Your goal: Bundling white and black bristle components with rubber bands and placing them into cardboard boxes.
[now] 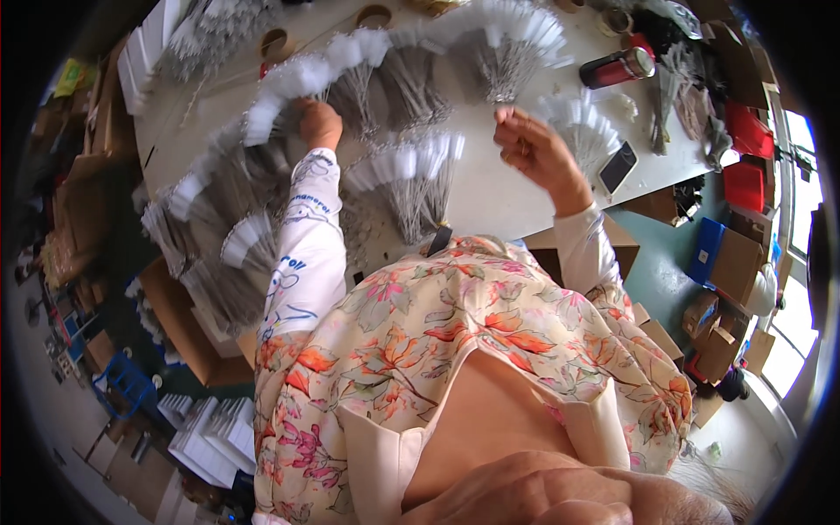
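Note:
Several bundles of thin grey strands with white, tab-like ends lie fanned over the table [490,188]. My left hand [321,125] reaches into the far-left row, its curled fingers at the white ends of a bundle [302,77]; what they grip is hidden. My right hand [538,153] is raised over the table to the right, fingers bent and drawn together in a pinch. Anything between them is too small to make out. Below and between my hands lies another bundle [407,175]. A further bundle [582,127] lies just beyond my right hand.
A phone [619,169] and a dark red thermos [617,68] stand or lie at the right. Tape rolls [374,16] sit along the far side. An open cardboard box [188,324] is below the table's left edge; another box [604,249] is under the near right edge.

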Motion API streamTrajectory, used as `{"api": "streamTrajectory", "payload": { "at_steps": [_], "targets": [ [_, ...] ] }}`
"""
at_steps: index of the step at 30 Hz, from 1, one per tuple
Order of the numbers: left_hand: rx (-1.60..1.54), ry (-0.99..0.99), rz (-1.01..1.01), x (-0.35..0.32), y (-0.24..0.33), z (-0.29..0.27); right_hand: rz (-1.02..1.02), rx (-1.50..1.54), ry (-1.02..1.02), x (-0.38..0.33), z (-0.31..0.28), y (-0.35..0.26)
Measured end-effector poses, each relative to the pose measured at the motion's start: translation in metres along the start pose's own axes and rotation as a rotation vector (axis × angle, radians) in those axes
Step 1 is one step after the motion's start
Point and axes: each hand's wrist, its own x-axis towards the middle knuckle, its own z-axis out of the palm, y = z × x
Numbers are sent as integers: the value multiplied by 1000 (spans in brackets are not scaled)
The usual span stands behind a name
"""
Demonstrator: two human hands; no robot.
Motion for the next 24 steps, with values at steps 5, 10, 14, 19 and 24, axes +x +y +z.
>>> {"api": "streamTrajectory", "payload": {
  "at_steps": [5,10,14,19,24],
  "targets": [
    [-49,140,-6,-26,10,-10,-261,-1049,100,41,40,-136],
    [-60,45,-7,-47,40,-32,335,-2049,131,131,27,-240],
    [-87,138,-88,-61,15,-38,636,-1902,-68,237,-39,-222],
    [-119,144,-37,-66,44,-31,133,-2025,275,316,-166,-269],
    [-63,138,-110,-82,39,-37,187,-1826,161,313,-191,-298]
  ]
}}
